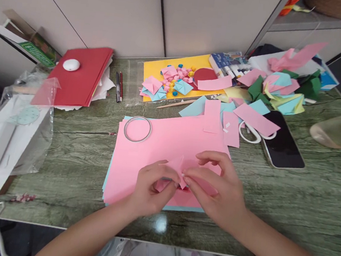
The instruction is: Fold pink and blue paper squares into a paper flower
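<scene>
Live from one head-worn view, aimed forward and down

The green wood-grain tabletop [79,146] is viewed from above its near edge, close in, the left hand [156,186] and right hand [221,187] caught below centre, pale cabinet panels [116,11] taken in behind.

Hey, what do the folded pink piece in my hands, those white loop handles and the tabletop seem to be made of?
Folded pink piece: matte paper, judging by thin, crisp edges. White loop handles: probably smooth plastic, from their rounded rims. Tabletop: green wood-grain look, but its bright reflection suggests glossy laminate or a clear cover.
</scene>
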A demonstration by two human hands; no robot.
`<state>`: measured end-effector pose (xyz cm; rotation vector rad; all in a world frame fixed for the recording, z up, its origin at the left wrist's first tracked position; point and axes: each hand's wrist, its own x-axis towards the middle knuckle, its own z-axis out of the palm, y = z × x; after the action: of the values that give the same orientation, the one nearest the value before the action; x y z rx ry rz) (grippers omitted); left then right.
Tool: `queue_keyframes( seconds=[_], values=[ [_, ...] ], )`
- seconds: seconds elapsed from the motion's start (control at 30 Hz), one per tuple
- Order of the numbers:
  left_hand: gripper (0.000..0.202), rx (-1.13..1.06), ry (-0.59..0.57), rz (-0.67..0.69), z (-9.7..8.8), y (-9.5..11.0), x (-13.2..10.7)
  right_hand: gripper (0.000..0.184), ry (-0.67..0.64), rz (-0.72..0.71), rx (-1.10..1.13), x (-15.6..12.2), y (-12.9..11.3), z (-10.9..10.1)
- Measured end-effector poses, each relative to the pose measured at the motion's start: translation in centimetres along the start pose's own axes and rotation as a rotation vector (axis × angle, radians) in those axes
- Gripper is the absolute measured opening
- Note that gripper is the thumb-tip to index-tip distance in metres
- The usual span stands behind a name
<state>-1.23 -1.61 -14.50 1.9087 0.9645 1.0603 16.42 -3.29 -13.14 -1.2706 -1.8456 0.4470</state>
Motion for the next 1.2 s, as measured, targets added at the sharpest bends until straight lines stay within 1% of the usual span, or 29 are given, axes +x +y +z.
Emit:
queue_keyframes(
  seconds=[0.1,0.13,0.23,0.27,0.3,0.37,0.4,0.43,0.47,0.53,0.63,0.7,0.83,0.97,1.03,1.2],
  values=[
    [0.015,-0.013,-0.003,-0.020,-0.2,0.0,0.2,0.019,-0.014,0.027,-0.016,0.0,0.1,0.2],
    [0.015,-0.021,0.000,-0.018,-0.2,0.0,0.3,0.024,-0.023,0.061,-0.021,0.1,0.1,0.1],
    [0.016,-0.074,-0.002,-0.012,-0.3,0.0,0.5,0.050,-0.070,0.228,0.005,0.6,0.2,-0.1],
    [0.017,-0.097,-0.006,-0.015,-0.3,0.0,0.5,0.053,-0.100,0.289,0.046,0.8,0.3,-0.3],
    [0.017,-0.119,-0.012,-0.025,-0.3,0.0,0.5,0.048,-0.142,0.341,0.110,0.9,0.4,-0.4],
    [0.017,-0.163,-0.047,-0.062,-0.2,-0.1,0.4,0.023,-0.254,0.417,0.273,1.1,0.5,-0.6],
    [0.017,-0.181,-0.073,-0.087,-0.2,-0.1,0.5,0.014,-0.305,0.445,0.350,1.2,0.6,-0.6],
    [0.016,-0.196,-0.101,-0.117,-0.2,0.0,0.5,0.016,-0.337,0.462,0.408,1.2,0.6,-0.5],
    [0.015,-0.207,-0.130,-0.152,-0.2,0.0,0.5,0.020,-0.348,0.470,0.442,1.1,0.7,-0.4],
    [0.012,-0.222,-0.172,-0.233,-0.2,0.1,0.7,0.024,-0.320,0.473,0.455,0.9,0.7,-0.1],
    [0.008,-0.249,-0.199,-0.327,-0.2,0.3,1.0,0.024,-0.303,0.465,0.432,0.6,0.7,0.5],
    [0.007,-0.253,-0.200,-0.355,-0.2,0.4,1.1,0.025,-0.319,0.451,0.399,0.4,0.7,0.7],
    [0.005,-0.238,-0.191,-0.376,-0.1,0.3,1.0,0.027,-0.335,0.430,0.343,0.3,0.7,0.8],
    [0.003,-0.232,-0.157,-0.382,-0.2,0.3,1.0,0.025,-0.437,0.466,0.380,0.8,0.9,0.3],
    [0.001,-0.216,-0.136,-0.387,-0.2,0.3,1.1,0.024,-0.460,0.451,0.381,1.0,0.9,0.1],
    [0.004,-0.231,-0.117,-0.354,-0.2,0.2,1.2,0.023,-0.362,0.368,0.352,0.8,0.8,0.2]
  ],
)
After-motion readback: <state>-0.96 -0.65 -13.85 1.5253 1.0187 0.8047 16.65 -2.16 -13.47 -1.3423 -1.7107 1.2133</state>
